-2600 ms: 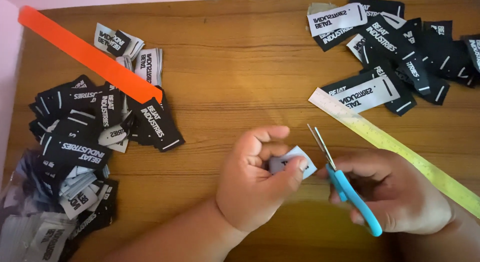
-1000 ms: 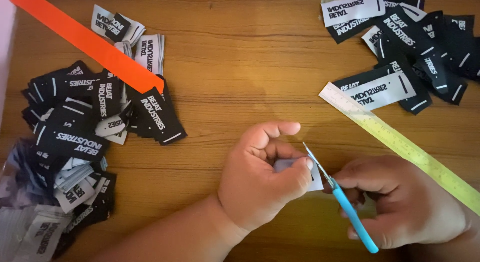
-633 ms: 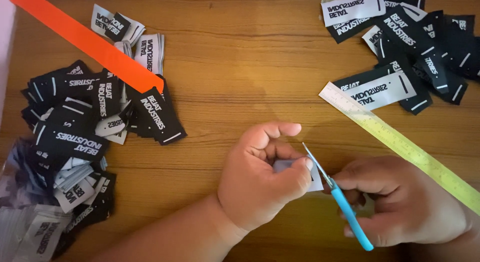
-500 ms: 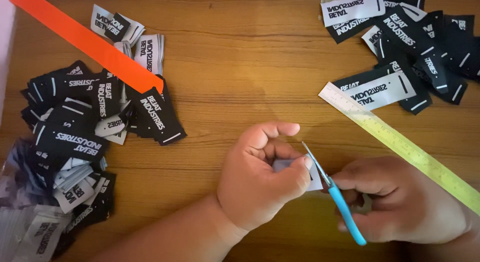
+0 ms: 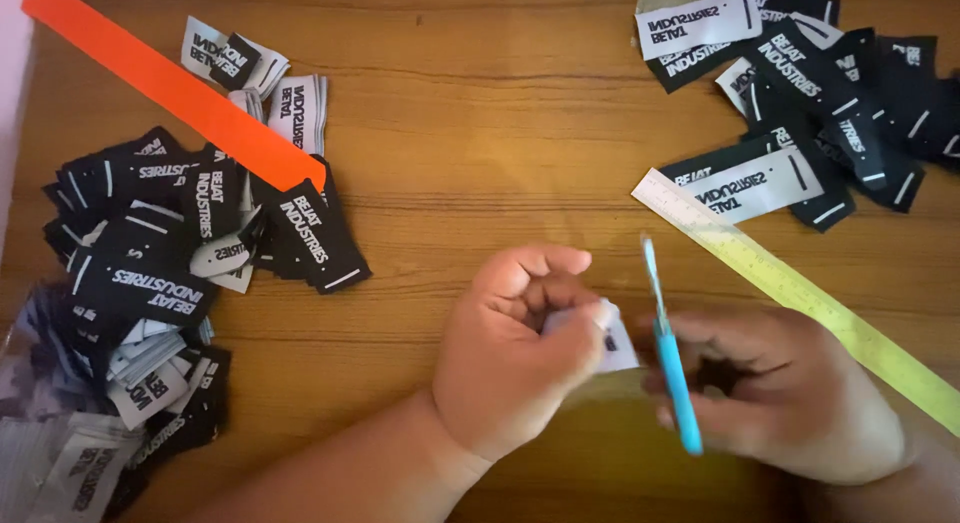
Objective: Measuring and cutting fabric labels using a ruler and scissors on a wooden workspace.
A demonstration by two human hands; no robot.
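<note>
My left hand (image 5: 515, 348) is curled shut on a small white fabric label (image 5: 618, 345), pinched between thumb and fingers just above the wooden table (image 5: 480, 143). My right hand (image 5: 790, 393) grips blue-handled scissors (image 5: 668, 358), their blades pointing up and away, just to the right of the label and blurred. The two hands almost touch at the label.
A pile of black and white fabric labels (image 5: 150, 273) lies at the left, with an orange strip (image 5: 170, 83) across its top. Another pile of labels (image 5: 800, 93) lies at the upper right. A yellow-green ruler (image 5: 800, 293) runs diagonally beside my right hand.
The scissors have swung from leaning left against the label to nearly upright, a little right of it. My left hand has kept hold of the label.
</note>
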